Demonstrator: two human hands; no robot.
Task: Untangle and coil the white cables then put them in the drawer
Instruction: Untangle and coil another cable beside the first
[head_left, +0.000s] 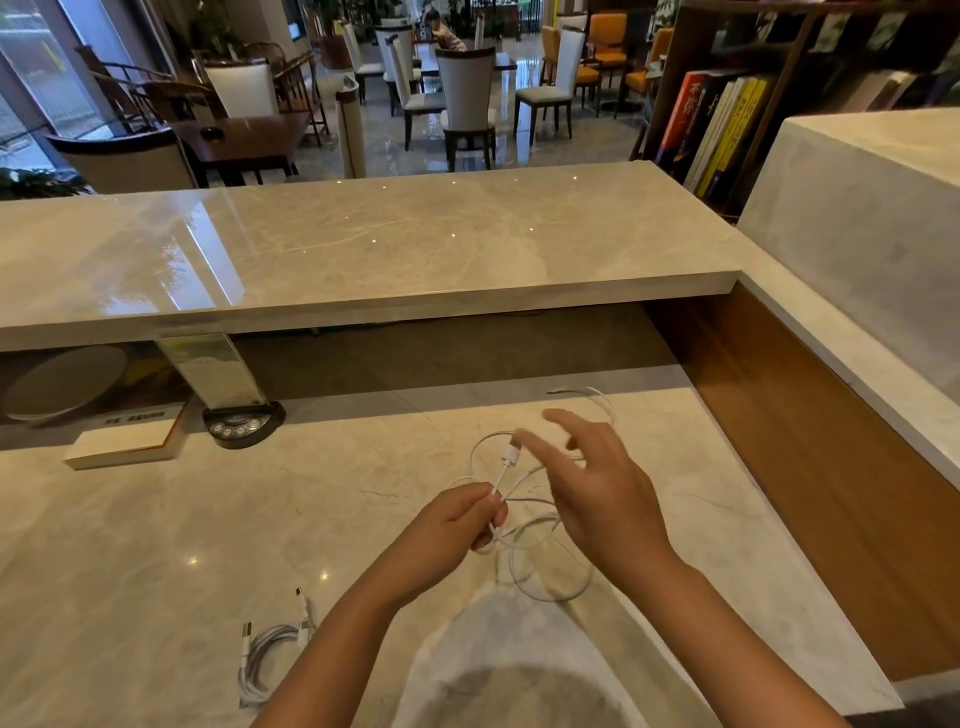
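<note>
Left hand (462, 519) curled round the loose white cable (535, 525), pinching it just below the plug end (511, 454). From that pinch, plug points up and away, slightly to the right; rest of cable hangs down-right in open loops over the desk (260, 519) edge. Far tail of the cable (597, 397) lies on the desk beyond the right hand, w/ dark tip near the back.

Right hand (597, 483) open, fingers spread and a bit blurred, holding nothing; index fingertip (522, 439) right beside the plug, maybe touching, cannot say for sure.

So long axis of the held part runs from left pinch up to the plug, and right hand is the nearer one to the plug and to the loops. Probably next: right hand takes plug or a loop while left keeps anchor. Loops cross each other near the pinch, so pulling hard could tighten the knot.

Second cable (270, 644), already bundled, lies on desk at lower left, well apart. No drawer in view.
</note>
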